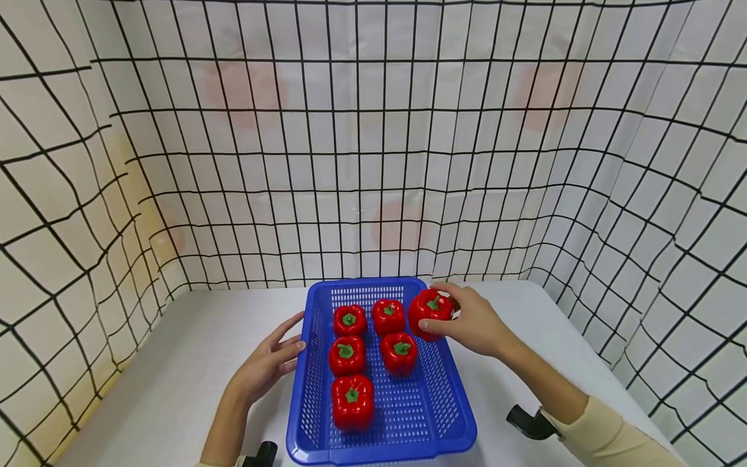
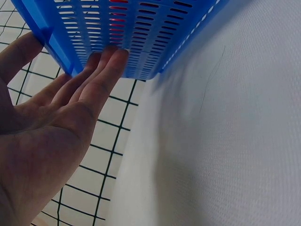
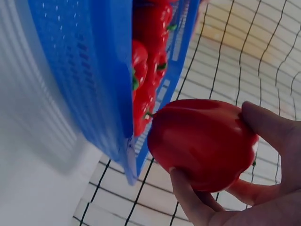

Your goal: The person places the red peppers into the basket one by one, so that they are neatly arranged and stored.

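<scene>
A red bell pepper [image 1: 425, 314] with a green stem is held in my right hand [image 1: 475, 322], over the right rim of a blue plastic basket [image 1: 294, 405]. In the right wrist view, thumb and fingers grip the held pepper [image 3: 200, 143] from opposite sides, beside the basket wall [image 3: 110, 61]. My left hand [image 1: 262, 366] has its fingers extended against the basket's left side. The left wrist view shows its fingertips touching the slotted wall [image 2: 146, 33]. Inside the basket, three red peppers [image 1: 353, 403] form a left column and two [image 1: 399, 353] stand to their right.
The basket stands on a white table [image 1: 204, 344]. Black wire grid [image 1: 382, 130] with white sheeting behind it encloses the back and both sides. Dark wrist-mounted devices [image 1: 531, 423] sit at both wrists.
</scene>
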`<state>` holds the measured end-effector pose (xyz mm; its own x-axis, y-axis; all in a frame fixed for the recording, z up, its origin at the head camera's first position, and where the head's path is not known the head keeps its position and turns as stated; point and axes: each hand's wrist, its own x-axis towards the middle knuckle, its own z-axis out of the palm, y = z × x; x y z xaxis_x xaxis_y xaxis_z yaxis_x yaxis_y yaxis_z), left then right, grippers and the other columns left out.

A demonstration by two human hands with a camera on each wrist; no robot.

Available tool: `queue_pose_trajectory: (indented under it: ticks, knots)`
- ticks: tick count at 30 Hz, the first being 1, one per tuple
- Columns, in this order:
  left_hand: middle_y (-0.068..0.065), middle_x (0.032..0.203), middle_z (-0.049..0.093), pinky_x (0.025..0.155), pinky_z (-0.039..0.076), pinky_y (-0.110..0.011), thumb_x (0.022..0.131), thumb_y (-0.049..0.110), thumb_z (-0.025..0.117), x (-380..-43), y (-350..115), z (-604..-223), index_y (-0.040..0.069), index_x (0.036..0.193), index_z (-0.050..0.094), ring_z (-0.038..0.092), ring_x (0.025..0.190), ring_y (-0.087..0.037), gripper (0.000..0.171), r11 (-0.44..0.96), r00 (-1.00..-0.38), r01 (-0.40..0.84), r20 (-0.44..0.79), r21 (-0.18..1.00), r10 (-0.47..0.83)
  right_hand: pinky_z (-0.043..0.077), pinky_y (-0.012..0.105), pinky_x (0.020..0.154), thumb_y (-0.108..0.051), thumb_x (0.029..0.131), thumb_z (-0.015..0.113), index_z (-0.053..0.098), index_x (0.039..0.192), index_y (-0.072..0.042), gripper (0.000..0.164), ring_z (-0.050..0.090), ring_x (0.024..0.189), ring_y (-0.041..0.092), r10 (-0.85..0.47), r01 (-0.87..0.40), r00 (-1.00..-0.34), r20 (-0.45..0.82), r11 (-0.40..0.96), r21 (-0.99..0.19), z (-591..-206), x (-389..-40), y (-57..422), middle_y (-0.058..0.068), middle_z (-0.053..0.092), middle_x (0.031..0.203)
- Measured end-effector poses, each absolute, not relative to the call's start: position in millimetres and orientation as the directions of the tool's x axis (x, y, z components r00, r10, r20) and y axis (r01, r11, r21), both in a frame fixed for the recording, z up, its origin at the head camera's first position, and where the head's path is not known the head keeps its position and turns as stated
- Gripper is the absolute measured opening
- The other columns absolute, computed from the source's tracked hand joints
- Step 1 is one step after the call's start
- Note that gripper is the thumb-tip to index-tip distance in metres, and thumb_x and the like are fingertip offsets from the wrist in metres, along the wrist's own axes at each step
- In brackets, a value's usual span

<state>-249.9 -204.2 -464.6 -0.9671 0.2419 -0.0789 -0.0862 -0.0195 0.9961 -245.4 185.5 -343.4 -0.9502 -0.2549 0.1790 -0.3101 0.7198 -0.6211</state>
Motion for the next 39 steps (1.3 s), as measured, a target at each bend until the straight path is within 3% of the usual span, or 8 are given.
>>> queue_pose_trajectory:
  ticks: [11,19,35,39]
  knots:
    - [-0.017,0.159,0.042,0.104,0.052,-0.048,0.097,0.025,0.067,-249,-205,-464,0.031,0.161,0.024,0.058,0.132,-0.037,0.078,-0.023,-0.967,-0.083,-0.075,0.996,0.243,0.064,0.042,0.078,-0.036,0.073,0.089,0.057,0.140,-0.015,0.077,0.063,0.113,0.032,-0.381,-0.294,-0.924,0.028,0.663,-0.689,-347,-229,170,0.013,0.065,0.123]
    - [-0.019,0.159,0.041,0.104,0.052,-0.044,0.099,0.023,0.064,-249,-206,-463,0.029,0.162,0.022,0.059,0.132,-0.037,0.077,-0.029,-0.961,-0.074,-0.064,0.997,0.269,0.064,0.046,0.079,-0.035,0.068,0.093,0.061,0.136,-0.022,0.077,0.065,0.112,0.030,-0.442,-0.284,-0.893,-0.087,0.702,-0.653,-360,-223,163,0.010,0.067,0.124]
    - [-0.019,0.159,0.042,0.102,0.054,-0.041,0.099,0.024,0.065,-249,-204,-463,0.029,0.162,0.022,0.060,0.131,-0.036,0.077,-0.019,-0.962,-0.066,-0.059,0.998,0.265,0.061,0.056,0.082,-0.034,0.064,0.095,0.062,0.135,-0.028,0.078,0.061,0.121,0.037,-0.487,-0.292,-0.856,-0.172,0.731,-0.617,-381,-219,155,0.008,0.066,0.128]
    - [-0.020,0.159,0.042,0.102,0.054,-0.041,0.099,0.023,0.064,-250,-204,-462,0.029,0.162,0.022,0.060,0.131,-0.035,0.076,-0.023,-0.959,-0.065,-0.056,0.998,0.277,0.051,0.064,0.099,-0.034,0.065,0.094,0.063,0.134,-0.028,0.076,0.057,0.126,0.037,-0.496,-0.321,-0.853,-0.163,0.744,-0.587,-383,-219,155,0.006,0.066,0.130]
